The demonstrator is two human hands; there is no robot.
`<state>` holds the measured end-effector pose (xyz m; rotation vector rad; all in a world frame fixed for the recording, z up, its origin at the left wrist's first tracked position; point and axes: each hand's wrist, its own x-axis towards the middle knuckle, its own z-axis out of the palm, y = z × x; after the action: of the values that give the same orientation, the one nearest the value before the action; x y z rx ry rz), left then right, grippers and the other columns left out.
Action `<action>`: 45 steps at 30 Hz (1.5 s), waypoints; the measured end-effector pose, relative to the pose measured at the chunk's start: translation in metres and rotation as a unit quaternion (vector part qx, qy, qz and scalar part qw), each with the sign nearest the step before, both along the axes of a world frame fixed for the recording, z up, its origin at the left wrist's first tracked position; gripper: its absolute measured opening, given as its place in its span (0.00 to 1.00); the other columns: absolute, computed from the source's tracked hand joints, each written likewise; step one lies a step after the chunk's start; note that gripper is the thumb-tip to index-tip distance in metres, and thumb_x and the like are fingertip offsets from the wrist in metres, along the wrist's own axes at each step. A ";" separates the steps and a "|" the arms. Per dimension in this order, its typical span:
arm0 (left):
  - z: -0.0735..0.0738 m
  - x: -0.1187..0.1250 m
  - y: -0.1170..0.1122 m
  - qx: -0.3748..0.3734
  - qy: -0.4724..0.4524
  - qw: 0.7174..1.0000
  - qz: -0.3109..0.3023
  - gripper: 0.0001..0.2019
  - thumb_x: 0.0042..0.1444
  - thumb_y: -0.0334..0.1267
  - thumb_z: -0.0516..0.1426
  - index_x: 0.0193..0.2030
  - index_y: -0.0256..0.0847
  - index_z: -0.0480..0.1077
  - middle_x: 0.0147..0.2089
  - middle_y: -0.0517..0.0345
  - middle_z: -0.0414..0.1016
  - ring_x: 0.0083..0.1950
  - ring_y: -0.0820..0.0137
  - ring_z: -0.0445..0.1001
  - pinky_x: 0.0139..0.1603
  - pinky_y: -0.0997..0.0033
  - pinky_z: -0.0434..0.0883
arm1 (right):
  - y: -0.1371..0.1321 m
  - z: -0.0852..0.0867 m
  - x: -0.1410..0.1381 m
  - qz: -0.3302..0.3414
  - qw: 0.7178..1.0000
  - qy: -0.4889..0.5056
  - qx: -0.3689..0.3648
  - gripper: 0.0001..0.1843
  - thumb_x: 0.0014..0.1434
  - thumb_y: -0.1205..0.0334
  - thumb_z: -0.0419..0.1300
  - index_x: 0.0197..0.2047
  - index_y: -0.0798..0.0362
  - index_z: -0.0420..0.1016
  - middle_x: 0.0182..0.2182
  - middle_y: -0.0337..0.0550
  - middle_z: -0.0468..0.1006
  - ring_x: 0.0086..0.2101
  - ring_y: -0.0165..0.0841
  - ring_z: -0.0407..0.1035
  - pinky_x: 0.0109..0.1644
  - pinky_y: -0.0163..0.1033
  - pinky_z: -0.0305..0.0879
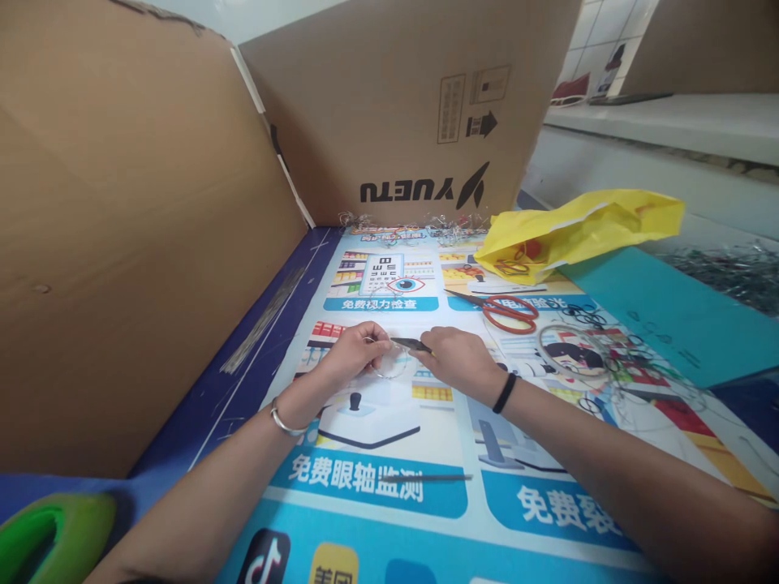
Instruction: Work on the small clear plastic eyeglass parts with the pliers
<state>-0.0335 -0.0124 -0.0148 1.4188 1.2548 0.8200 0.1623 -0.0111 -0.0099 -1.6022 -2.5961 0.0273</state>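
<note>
My left hand [359, 350] pinches a thin wire loop [393, 375] over the printed mat. From the other side, my right hand [461, 359] is closed around a small tool with dark pointed jaws, which looks like pliers [409, 344]; its handles are hidden in the palm. The jaw tips meet the loop close to my left fingertips. Whether they grip the wire, I cannot tell. Just beyond my right hand lie scissors [514, 315] with orange-red handles. A thin dark rod [426, 478] rests on the mat nearer to me.
Cardboard walls stand left [122, 227] and behind [389, 105]. A yellow bag [584, 231], a wire coil [540, 350] and black loops [587, 316] lie right. Straight wires [264, 320] lie left, a green tape roll [91, 519] front left. Wire scraps [450, 229] line the back.
</note>
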 end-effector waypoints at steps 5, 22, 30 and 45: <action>0.004 0.001 -0.001 -0.016 0.004 1.000 -0.008 0.13 0.48 0.42 0.58 0.38 0.37 0.68 0.15 0.67 0.62 0.16 0.80 0.57 0.17 0.80 0.54 | 0.001 0.000 0.000 -0.006 1.000 0.000 -0.012 0.21 0.60 0.46 0.44 0.37 0.52 0.70 0.34 0.44 0.74 0.36 0.33 0.67 0.29 0.33 0.52; 0.002 0.003 0.001 0.041 0.071 0.996 0.022 0.13 0.48 0.42 0.56 0.38 0.37 0.71 0.20 0.64 0.65 0.15 0.81 0.58 0.16 0.80 0.56 | 0.003 -0.005 0.002 0.004 1.000 0.025 0.013 0.21 0.59 0.45 0.45 0.34 0.51 0.70 0.32 0.42 0.74 0.33 0.32 0.67 0.27 0.33 0.49; 0.014 0.004 -0.004 0.011 0.087 0.996 -0.025 0.07 0.47 0.39 0.56 0.28 0.36 0.70 0.15 0.66 0.61 0.16 0.82 0.56 0.18 0.81 0.54 | 0.003 -0.004 0.001 0.004 1.000 0.017 0.015 0.21 0.60 0.46 0.44 0.34 0.51 0.70 0.32 0.42 0.74 0.34 0.33 0.68 0.26 0.34 0.49; 0.016 0.003 -0.003 -0.041 0.034 0.998 -0.024 0.06 0.45 0.37 0.56 0.28 0.36 0.70 0.16 0.68 0.59 0.15 0.83 0.52 0.17 0.79 0.50 | 0.001 -0.005 -0.001 0.001 1.000 0.025 0.018 0.22 0.60 0.46 0.43 0.35 0.52 0.70 0.32 0.43 0.74 0.34 0.32 0.67 0.27 0.33 0.49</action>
<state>-0.0304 -0.0154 0.0012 1.4152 1.2867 0.6844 0.1618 -0.0102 -0.0149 -1.5658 -2.5474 0.0208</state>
